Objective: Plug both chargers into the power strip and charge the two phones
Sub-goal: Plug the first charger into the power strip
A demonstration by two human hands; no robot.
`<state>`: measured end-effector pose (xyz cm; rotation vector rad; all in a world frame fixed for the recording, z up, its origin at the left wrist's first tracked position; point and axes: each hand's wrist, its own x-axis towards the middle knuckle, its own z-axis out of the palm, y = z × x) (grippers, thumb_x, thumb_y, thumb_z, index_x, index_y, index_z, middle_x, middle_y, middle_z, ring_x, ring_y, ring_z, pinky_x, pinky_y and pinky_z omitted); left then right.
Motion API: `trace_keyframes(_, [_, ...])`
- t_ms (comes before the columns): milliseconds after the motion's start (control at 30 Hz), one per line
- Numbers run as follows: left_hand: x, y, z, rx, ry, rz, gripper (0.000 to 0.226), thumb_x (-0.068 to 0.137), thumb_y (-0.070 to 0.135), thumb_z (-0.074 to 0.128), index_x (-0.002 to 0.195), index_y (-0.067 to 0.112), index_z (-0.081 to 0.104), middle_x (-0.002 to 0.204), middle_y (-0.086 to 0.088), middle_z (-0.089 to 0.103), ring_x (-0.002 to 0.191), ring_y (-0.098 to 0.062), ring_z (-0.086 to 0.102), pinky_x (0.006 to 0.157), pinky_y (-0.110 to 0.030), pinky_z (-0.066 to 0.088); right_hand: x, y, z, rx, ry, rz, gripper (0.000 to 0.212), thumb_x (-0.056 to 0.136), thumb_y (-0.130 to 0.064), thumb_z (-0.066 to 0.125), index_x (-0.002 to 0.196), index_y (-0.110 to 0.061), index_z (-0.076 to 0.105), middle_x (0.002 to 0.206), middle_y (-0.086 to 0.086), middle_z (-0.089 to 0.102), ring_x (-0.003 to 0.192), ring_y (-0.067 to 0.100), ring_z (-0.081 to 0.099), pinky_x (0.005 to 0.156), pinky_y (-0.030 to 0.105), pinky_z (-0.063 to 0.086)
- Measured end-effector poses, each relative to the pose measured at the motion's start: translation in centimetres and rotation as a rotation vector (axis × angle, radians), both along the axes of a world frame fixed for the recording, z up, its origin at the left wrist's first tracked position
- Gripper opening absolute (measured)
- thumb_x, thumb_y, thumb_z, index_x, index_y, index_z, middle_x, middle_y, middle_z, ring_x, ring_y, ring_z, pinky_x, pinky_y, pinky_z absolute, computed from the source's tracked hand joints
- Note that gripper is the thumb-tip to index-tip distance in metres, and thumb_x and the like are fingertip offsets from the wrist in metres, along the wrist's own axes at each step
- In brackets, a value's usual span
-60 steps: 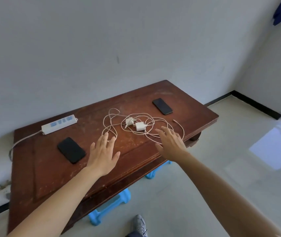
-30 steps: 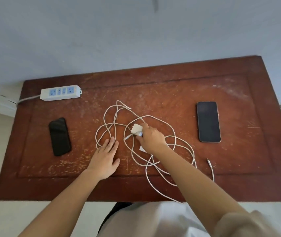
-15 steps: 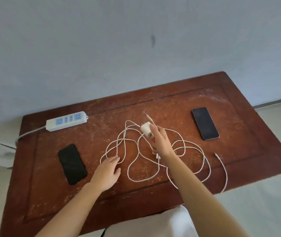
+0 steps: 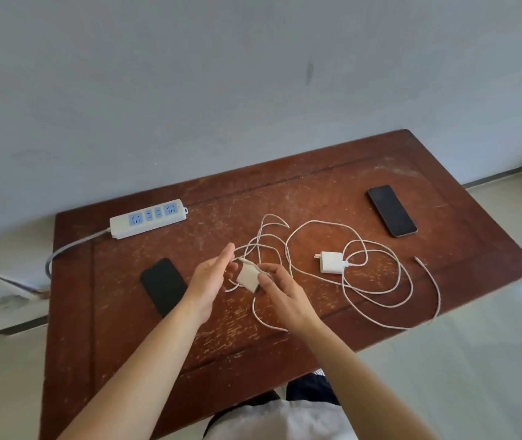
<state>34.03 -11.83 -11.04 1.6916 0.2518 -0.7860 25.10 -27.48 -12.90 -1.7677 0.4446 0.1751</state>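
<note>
Charger [image 4: 248,276] in right hand [image 4: 280,292] fingertips

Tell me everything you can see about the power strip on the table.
The power strip is a long white bar, apparently plastic, with four blue socket panels in a row: a larger one at each end, two narrower ones between. A small red dot shows near its right end. Nothing is plugged in. It lies flat near the table's back left edge, by the wall, slightly angled. A grey cord leaves its left end and drops off the table's left side. Neither hand touches it.
</note>
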Motion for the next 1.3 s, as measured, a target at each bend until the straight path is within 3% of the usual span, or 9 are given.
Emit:
trace_keyframes(200, [-0.7, 0.3, -0.4, -0.035, -0.142, 0.093, 0.022, 0.078, 0.057, 0.075, 0.088, 0.038, 0.081, 0.093, 0.018, 0.078, 0.104, -0.008, 0.065, 0.08, -0.02, 0.043, 0.2, -0.1, 0.1, 0.091, 0.064, -0.016, 0.039, 0.108, -0.038, 0.032, 0.132, -0.031, 0.062, 0.12, -0.006, 0.071, 0.106, 0.003, 0.064, 0.087, 0.018, 0.047])
trace_keyframes(333, [-1.2, 0.5, -0.4, -0.123, -0.116, 0.176, 0.027, 0.075, 0.053, 0.079, 0.095, 0.034, 0.081, 0.102, 0.015, 0.078, 0.106, -0.009, 0.067, 0.085, -0.021, 0.046, 1.0, -0.9, -0.5, 0.268, 0.211, -0.101, 0.041, 0.104, -0.045, 0.042, 0.104, -0.019, 0.074, 0.075, -0.016, 0.065, 0.064, -0.001, 0.055, 0.064, 0.014, 0.042])
trace_keyframes(467, [-1.6, 0.4, 0.1, -0.238, -0.077, 0.215, 0.032, 0.083, 0.045, 0.076, 0.099, 0.019, 0.08, 0.101, 0.0, 0.079, 0.093, -0.01, 0.073, 0.074, -0.023, 0.054, 2.8, -1.9, -1.5, 0.441, 0.251, -0.212, 0.038, 0.092, -0.05, 0.065, 0.117, -0.023, 0.073, 0.077, -0.015, 0.065, 0.071, 0.001, 0.057, 0.069, 0.022, 0.045])
trace_keyframes(567, [-1.4, 0.5, 0.6, -0.322, -0.035, 0.292, 0.028, 0.083, 0.037, 0.076, 0.098, 0.013, 0.08, 0.101, -0.007, 0.078, 0.094, -0.016, 0.073, 0.08, -0.031, 0.055, 4.9, -2.7, -1.6, 0.564, 0.257, -0.261, 0.037, 0.089, -0.035, 0.074, 0.119, -0.013, 0.07, 0.058, -0.016, 0.062, 0.05, 0.0, 0.053, 0.052, 0.018, 0.046])
trace_keyframes(733, [-1.2, 0.7, 0.8, -0.44, 0.025, 0.464, 0.019, 0.083, 0.028, 0.073, 0.091, 0.012, 0.078, 0.087, -0.005, 0.075, 0.087, -0.02, 0.072, 0.081, -0.034, 0.062, 8.6, -2.8, -3.3, 0.186, 0.425, -0.001, 0.067, 0.081, -0.044, 0.077, 0.136, -0.013, 0.053, 0.1, 0.006, 0.071, 0.069, 0.015, 0.06, 0.068, 0.035, 0.052])
trace_keyframes(900, [-1.4, 3.5, 0.0, -0.316, 0.055, 0.671, 0.022, 0.098, 0.022, 0.061, 0.107, 0.005, 0.072, 0.07, 0.0, 0.065, 0.07, -0.015, 0.069, 0.073, -0.035, 0.063, 8.1, -1.3, -5.8, -0.376, 0.378, 0.242, 0.074, 0.075, -0.063, 0.074, 0.128, -0.024, 0.039, 0.1, 0.0, 0.059, 0.079, 0.02, 0.059, 0.061, 0.03, 0.045])
trace_keyframes(1033, [-0.7, 6.5, -1.8, -0.06, 0.05, 0.605, 0.021, 0.1, 0.025, 0.06, 0.107, 0.011, 0.074, 0.07, 0.001, 0.056, 0.053, -0.008, 0.053, 0.05, -0.022, 0.051, 7.9, 0.7, -6.9, -0.476, 0.328, 0.097, 0.066, 0.083, -0.062, 0.067, 0.123, -0.021, 0.033, 0.098, 0.006, 0.062, 0.08, 0.027, 0.062, 0.066, 0.034, 0.044])
trace_keyframes(1167, [1.8, 10.1, -3.7, 0.062, 0.063, 0.51, 0.017, 0.099, 0.024, 0.062, 0.109, 0.014, 0.071, 0.074, -0.002, 0.046, 0.05, -0.01, 0.036, 0.041, -0.022, 0.033, 8.5, 1.9, -6.3, -0.371, 0.368, -0.155, 0.059, 0.092, -0.045, 0.062, 0.13, -0.015, 0.028, 0.111, 0.015, 0.066, 0.082, 0.027, 0.062, 0.07, 0.035, 0.042])
trace_keyframes(1300, [4.6, 13.3, -4.3, 0.203, -0.07, 0.327, 0.018, 0.099, 0.026, 0.06, 0.115, 0.02, 0.065, 0.092, -0.006, 0.058, 0.07, -0.015, 0.05, 0.064, -0.032, 0.045, 10.0, 3.6, -4.1, -0.003, 0.249, -0.513, 0.06, 0.083, -0.048, 0.054, 0.133, -0.024, 0.032, 0.096, -0.003, 0.061, 0.074, 0.005, 0.055, 0.068, 0.033, 0.044])
